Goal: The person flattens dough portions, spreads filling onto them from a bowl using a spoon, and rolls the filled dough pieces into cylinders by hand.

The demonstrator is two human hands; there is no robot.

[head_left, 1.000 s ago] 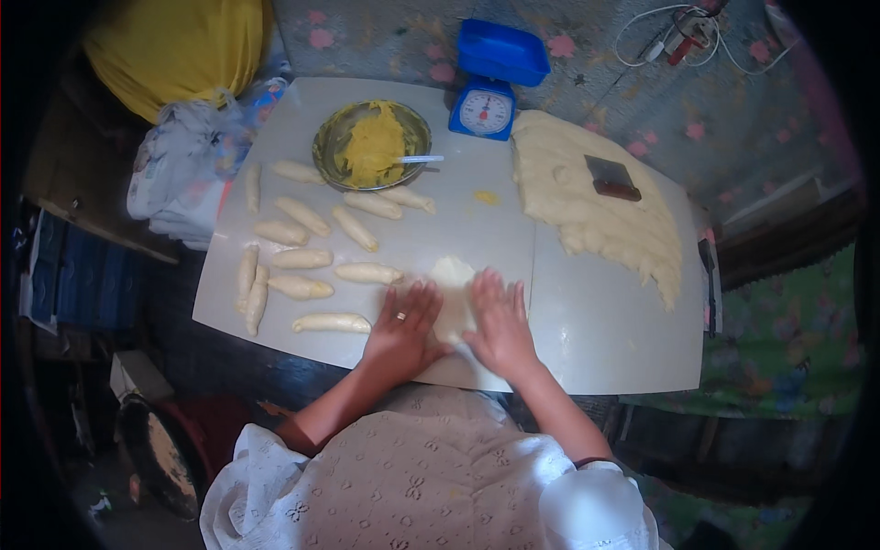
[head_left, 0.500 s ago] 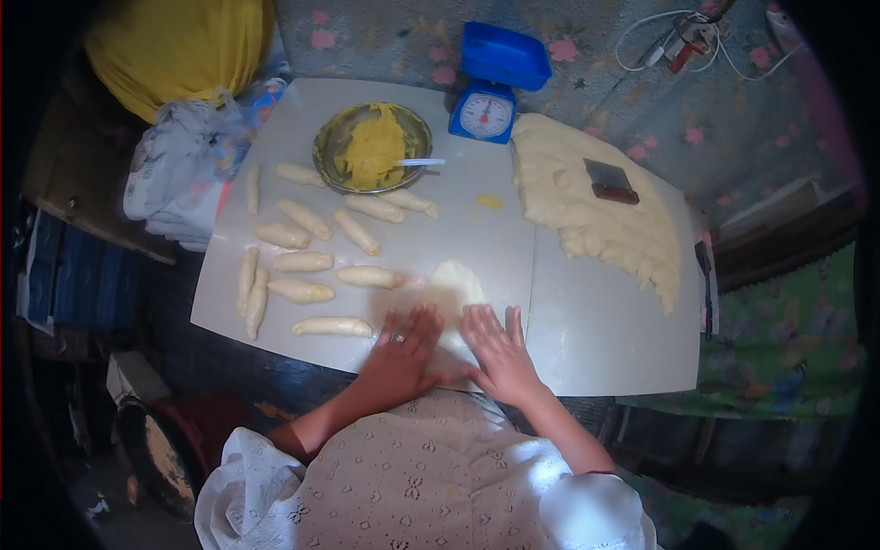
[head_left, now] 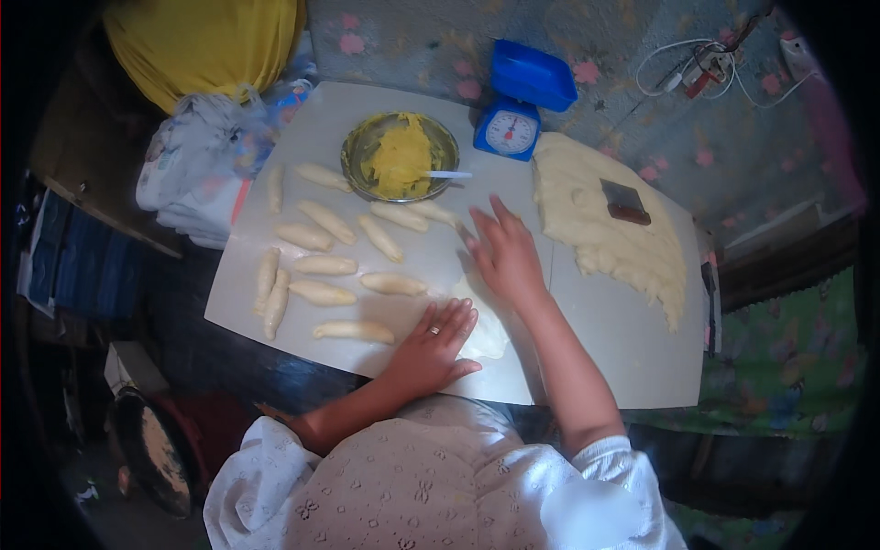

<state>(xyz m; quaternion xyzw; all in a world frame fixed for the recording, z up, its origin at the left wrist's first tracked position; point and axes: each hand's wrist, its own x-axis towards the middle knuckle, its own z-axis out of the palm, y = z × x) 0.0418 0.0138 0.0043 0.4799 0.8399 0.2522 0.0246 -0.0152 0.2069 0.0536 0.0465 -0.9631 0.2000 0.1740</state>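
My left hand (head_left: 436, 344) lies with fingers stretched out at the left edge of a thin flattened piece of dough (head_left: 483, 334) on the table. Farther out, my right hand (head_left: 501, 253) is lifted over the table, fingers apart and holding nothing. Beyond it and to the left stands a metal bowl (head_left: 352, 174) of yellow filling (head_left: 401, 154), with a white-handled utensil (head_left: 449, 174) resting in it. Several shaped dough rolls (head_left: 393, 284) lie in loose rows left of my hands.
A large slab of dough (head_left: 610, 247) covers the table's right side, with a flat dough scraper (head_left: 626, 202) on it. A blue kitchen scale (head_left: 510, 131) stands by the wall. White plastic bags (head_left: 194, 165) sit at the table's left edge; a cable (head_left: 678, 81) hangs on the wall.
My right hand has left the dough and moved away from me toward the bowl. My left hand has stayed beside the dough. The view has shifted slightly.
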